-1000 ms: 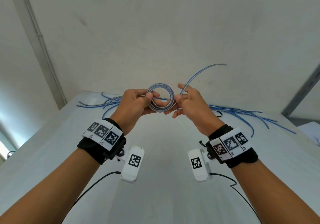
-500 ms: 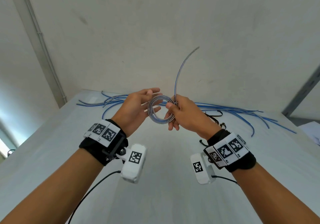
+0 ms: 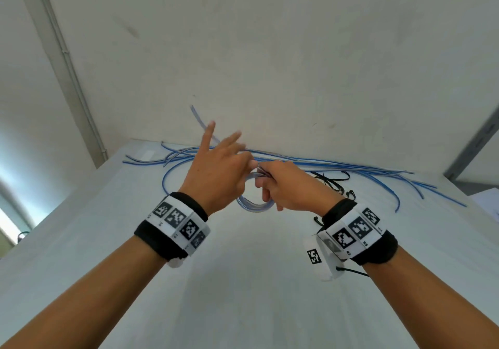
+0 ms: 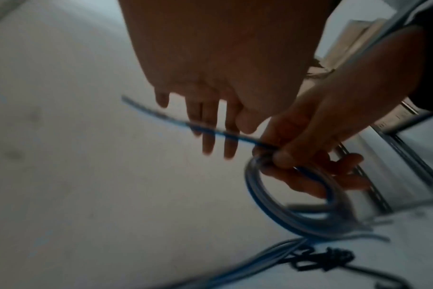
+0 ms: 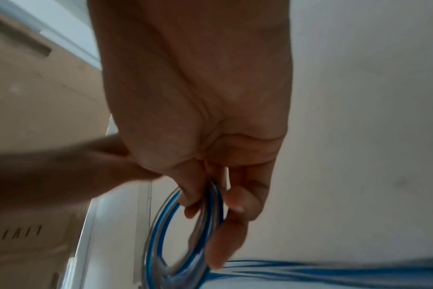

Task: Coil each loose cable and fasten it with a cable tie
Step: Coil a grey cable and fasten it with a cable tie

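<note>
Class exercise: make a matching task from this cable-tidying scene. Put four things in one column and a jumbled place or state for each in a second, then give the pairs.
1 blue coil
2 left hand
3 loose blue cables
4 black cable ties

a lying along the table's far edge
b on the table beyond the right wrist
c fingers spread straight
d pinched in the right hand

Pairs: 1-d, 2-c, 3-a, 4-b

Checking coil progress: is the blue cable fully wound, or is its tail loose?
Tail loose: the free end sticks out of the coil that the right hand pinches.
</note>
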